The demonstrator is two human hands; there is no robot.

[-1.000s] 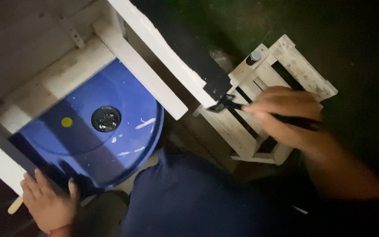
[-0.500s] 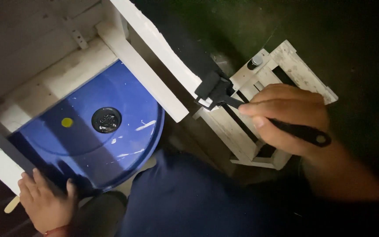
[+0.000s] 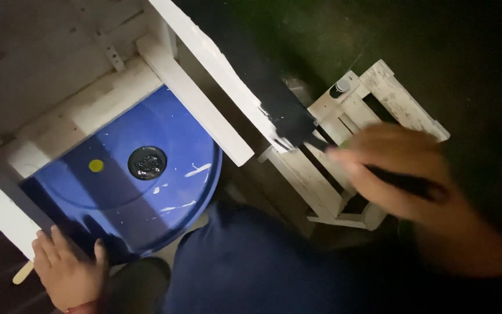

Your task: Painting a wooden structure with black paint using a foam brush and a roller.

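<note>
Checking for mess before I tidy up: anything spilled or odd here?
Yes: white paint streaks and splatters mark the blue drum lid near its black cap. The right hand and its black brush are blurred.

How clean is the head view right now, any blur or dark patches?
Head view: right hand and its paintbrush smear with motion blur; left hand on the blue drum is sharper; upper right ground is nearly black; the white frame is well lit.
</note>
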